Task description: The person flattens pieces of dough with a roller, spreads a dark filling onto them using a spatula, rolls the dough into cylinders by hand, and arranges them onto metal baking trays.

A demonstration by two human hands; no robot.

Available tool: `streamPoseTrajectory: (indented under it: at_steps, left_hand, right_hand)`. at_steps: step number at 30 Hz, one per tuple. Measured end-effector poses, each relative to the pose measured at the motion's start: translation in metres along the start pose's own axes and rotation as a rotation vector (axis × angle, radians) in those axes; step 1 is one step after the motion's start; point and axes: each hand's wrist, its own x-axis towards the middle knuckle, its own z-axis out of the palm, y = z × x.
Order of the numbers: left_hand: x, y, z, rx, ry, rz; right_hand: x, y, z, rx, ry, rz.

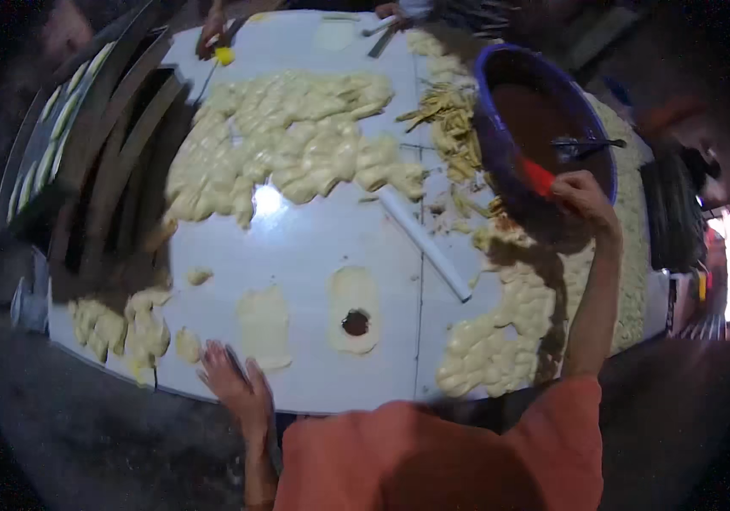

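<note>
Red tool [537,177], clenched in the right grip [585,200] over the purple tub [491,140] — left grip [233,383] spread, holding nothing.

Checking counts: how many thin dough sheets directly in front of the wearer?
2: plain sheet right of the left hand, second sheet beside it with brown filling. None looks hidden.

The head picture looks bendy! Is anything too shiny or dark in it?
Head view: the table has curved edges; white glare shines by the big dough patch; a dark shadow falls beside the right forearm; the picture's corners are black.
</note>
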Motion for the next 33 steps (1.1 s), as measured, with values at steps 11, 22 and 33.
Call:
streamPoseTrajectory:
  at_steps: [11,22,33]
  left_hand:
    - [0.0,0.002,0.004,-0.085,0.005,0.049]
    - [0.002,-0.001,0.006,-0.139,0.006,0.104]
    - [0.002,0.0,0.003,-0.156,-0.022,0.134]
  right_hand:
    - [-0.057,-0.091,0.268,-0.201,-0.436,-0.377]
    - [-0.105,-0.138,0.345,-0.597,-0.042,-0.665]
    - [-0.117,-0.125,0.362,-0.609,0.036,-0.664]
